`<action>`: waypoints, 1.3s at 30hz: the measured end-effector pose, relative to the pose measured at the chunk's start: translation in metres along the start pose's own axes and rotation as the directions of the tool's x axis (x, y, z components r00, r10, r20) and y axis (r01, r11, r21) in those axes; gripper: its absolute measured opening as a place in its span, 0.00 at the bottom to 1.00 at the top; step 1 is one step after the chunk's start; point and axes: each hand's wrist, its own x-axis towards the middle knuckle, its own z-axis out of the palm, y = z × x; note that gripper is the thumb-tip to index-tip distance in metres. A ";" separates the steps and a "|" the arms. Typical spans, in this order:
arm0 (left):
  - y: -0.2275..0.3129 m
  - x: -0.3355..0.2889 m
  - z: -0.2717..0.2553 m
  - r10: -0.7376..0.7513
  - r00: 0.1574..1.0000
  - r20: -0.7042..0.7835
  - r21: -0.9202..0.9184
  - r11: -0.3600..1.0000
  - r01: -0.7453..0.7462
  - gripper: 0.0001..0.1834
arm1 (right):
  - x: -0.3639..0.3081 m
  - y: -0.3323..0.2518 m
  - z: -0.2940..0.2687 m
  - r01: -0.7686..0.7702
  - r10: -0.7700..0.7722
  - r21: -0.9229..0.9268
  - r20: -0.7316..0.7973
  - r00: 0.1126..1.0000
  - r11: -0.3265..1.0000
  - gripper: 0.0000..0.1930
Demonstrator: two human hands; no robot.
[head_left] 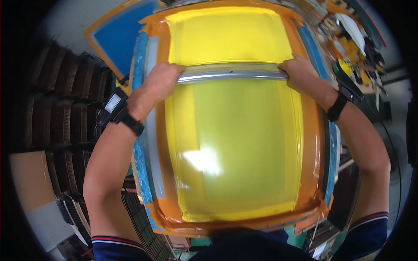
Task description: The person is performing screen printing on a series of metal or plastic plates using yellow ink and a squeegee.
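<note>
My left hand (162,81) and my right hand (301,73) are closed on the two ends of a long squeegee (233,75) with a silvery metal holder. It lies crosswise over the far part of a printing screen (244,148). Bright yellow ink (226,35) covers the mesh beyond the squeegee. On the near side the mesh looks greenish yellow and glossy, with thicker yellow along its borders. Orange tape (314,174) runs round the screen's margins, and blue wrapping covers its side bars. The squeegee's lower edge is hidden beneath its holder.
A blue panel with an orange border (126,37) leans beyond the screen at the far left. Dark stacked racks (65,95) stand along the left. Tools and containers crowd a cluttered bench (348,48) at the far right. Both my wrists carry strapped devices.
</note>
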 end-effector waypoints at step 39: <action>0.183 -0.512 0.081 -0.673 0.197 0.713 -0.690 -0.624 0.367 0.33 | -0.253 -0.079 -0.102 0.024 0.033 0.637 -0.079 0.996 0.771 0.22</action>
